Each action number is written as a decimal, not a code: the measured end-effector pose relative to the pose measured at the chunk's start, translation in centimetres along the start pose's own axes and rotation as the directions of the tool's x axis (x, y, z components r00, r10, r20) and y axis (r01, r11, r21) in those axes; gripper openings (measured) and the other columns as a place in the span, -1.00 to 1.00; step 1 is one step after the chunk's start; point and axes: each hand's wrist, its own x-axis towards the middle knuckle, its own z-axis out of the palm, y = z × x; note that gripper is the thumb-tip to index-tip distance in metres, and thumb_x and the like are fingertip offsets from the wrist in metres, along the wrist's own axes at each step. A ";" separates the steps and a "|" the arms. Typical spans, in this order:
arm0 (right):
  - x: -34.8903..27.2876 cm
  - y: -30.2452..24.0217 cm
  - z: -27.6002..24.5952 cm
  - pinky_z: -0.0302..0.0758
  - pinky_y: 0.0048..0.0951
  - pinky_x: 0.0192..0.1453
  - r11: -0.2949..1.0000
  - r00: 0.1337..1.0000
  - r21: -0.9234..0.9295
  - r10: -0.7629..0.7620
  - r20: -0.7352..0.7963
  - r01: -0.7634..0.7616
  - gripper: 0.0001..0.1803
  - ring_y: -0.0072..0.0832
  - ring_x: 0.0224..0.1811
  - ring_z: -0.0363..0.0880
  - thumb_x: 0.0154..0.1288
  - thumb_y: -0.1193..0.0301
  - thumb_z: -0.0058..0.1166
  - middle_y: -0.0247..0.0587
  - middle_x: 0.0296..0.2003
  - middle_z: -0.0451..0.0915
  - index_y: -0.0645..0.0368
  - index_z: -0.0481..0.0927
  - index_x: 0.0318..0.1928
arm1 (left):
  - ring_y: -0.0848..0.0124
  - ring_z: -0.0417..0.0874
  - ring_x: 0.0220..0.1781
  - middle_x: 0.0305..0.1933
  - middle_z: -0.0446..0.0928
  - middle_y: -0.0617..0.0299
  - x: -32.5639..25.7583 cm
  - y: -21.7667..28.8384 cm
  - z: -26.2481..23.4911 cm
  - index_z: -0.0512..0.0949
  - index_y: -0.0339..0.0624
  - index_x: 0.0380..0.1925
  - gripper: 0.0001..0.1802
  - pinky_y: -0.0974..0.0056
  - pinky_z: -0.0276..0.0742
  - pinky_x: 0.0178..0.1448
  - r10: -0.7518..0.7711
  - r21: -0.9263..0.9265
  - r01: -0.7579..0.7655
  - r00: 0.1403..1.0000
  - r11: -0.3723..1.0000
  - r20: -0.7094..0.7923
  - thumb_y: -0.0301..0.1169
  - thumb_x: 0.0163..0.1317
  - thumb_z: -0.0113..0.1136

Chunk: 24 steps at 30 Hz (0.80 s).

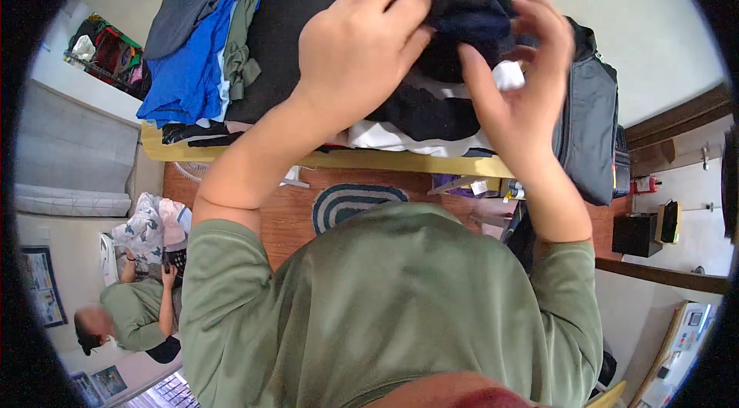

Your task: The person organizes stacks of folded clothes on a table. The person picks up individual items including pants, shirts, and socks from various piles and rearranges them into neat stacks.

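My left hand (362, 46) has its fingers curled onto a bundle of black and navy cloth (469, 19), at the far side of the table. The bundle looks like balled or rolled socks, but its folds hide the exact kind. On its right, my right hand (531, 73) is slightly blurred, its thumb and fingers spread apart around the bundle's edge. A white piece of cloth (509, 75) shows between the right thumb and fingers. Beneath both hands lie black clothes (435, 112) and white clothes (416, 138).
To the left on the table (262, 155) are a blue garment (188, 69), a grey one (200, 4) and an olive one (241, 54). A dark grey bag (589, 119) stands at the right end. Another person (138, 308) is at the lower left; an oval rug (354, 204) lies on the floor.
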 end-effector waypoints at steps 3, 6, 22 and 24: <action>-1.5 -2.3 -1.6 0.44 -0.17 0.07 0.937 0.933 -0.047 -0.338 0.128 0.346 -0.43 -0.17 0.06 0.53 -0.05 0.31 0.45 -0.06 0.07 0.55 0.14 0.60 0.03 | 0.07 0.68 -0.25 -0.18 0.63 0.16 0.1 -0.7 -0.1 0.63 -0.03 -0.09 -0.70 0.06 0.60 -0.25 -0.144 -0.139 0.142 0.989 0.980 -0.007 -0.16 0.26 0.24; -2.2 -2.7 -1.9 0.47 -0.17 0.04 0.945 0.829 -0.132 -0.189 0.526 0.300 -0.51 -0.15 -0.02 0.56 -0.04 0.32 0.36 -0.11 -0.04 0.58 0.14 0.65 -0.01 | 0.00 0.66 -0.22 -0.26 0.63 0.10 0.8 -1.6 -0.7 0.64 -0.05 -0.15 -0.72 0.04 0.55 -0.23 -0.208 -0.224 0.215 0.977 0.950 0.056 -0.13 0.36 0.16; 2.5 -1.8 0.9 0.56 -0.40 -0.20 0.971 0.994 0.239 -0.042 0.098 0.017 -0.15 -0.36 -0.19 0.52 -0.05 0.34 0.56 -0.11 0.03 0.42 0.18 0.34 0.24 | 0.01 0.69 -0.19 -0.22 0.66 0.08 1.5 -2.7 -2.4 0.69 -0.08 -0.10 -0.71 0.13 0.57 -0.17 -0.175 -0.277 0.133 0.976 0.952 -0.131 -0.18 0.29 0.28; 3.5 -1.1 1.7 0.56 -0.48 -0.09 0.958 0.997 0.285 0.013 0.082 -0.036 -0.34 -0.52 -0.11 0.53 0.08 0.39 0.48 -0.23 -0.04 0.53 0.19 0.44 0.17 | 0.01 0.70 -0.18 -0.20 0.67 0.06 1.8 -2.4 -2.6 0.69 -0.10 -0.12 -0.71 0.15 0.57 -0.15 -0.153 -0.309 0.109 0.981 0.945 -0.122 -0.17 0.30 0.29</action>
